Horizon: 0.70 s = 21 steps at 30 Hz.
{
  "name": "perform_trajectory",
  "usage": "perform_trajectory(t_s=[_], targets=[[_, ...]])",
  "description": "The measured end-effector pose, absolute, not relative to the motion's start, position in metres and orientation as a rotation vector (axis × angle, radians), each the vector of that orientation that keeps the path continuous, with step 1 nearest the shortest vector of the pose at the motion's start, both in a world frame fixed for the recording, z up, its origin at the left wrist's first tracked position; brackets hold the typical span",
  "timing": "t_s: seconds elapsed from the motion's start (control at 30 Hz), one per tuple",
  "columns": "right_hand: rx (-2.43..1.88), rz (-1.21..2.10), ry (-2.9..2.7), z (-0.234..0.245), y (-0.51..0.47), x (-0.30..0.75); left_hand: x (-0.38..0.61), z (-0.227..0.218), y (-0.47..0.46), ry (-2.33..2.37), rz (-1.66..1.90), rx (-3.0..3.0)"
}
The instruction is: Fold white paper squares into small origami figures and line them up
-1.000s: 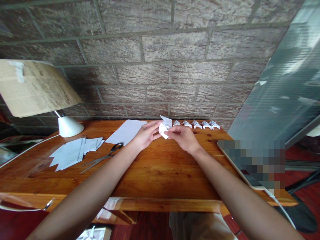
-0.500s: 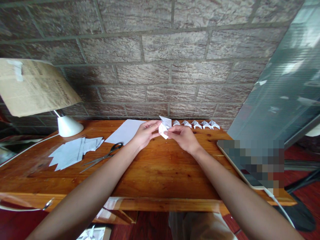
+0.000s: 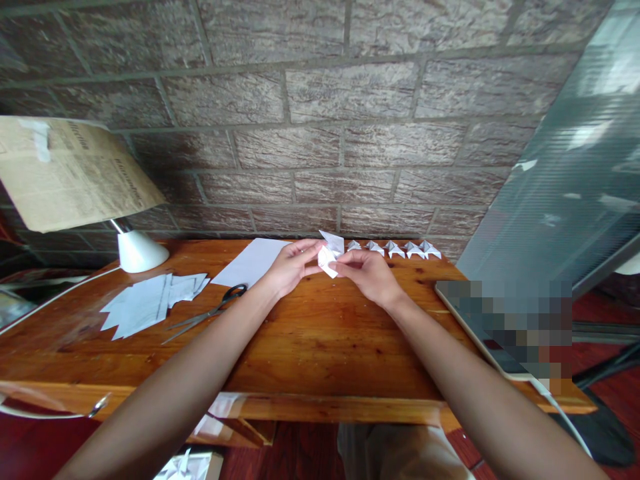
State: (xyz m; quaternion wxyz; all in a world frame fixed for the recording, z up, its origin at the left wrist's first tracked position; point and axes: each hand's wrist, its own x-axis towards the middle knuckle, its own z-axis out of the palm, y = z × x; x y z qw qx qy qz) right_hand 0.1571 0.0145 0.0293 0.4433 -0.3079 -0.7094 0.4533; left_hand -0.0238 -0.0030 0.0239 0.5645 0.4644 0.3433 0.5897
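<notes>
One folded paper (image 3: 327,260) sits pinched between both hands (image 3: 287,269).

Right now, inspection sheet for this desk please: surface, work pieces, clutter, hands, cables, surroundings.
Surface: wooden desk, small pale specks on it.
Work pieces: folded paper held up; five small folded pieces in a row near the wall, to its right.
Clutter: scissors, white sheet, cut papers and lamp at left; tablet-like device at right, screen pixelated.
Hands: left hand and right hand both pinch the folded paper.
Cables: white cord near the lamp base; white cable at the device, running off the desk.
Surroundings: brick-patterned wall behind; ridged panel at right.
</notes>
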Motion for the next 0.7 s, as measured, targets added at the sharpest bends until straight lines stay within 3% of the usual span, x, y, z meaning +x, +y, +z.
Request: perform_trajectory(t_s=[0.7], targets=[[-0.722,1.141,-1.759,0.0275,0.0169,0.1582,-0.0223,0.0266,-0.003,0.749,1.419,1.088]])
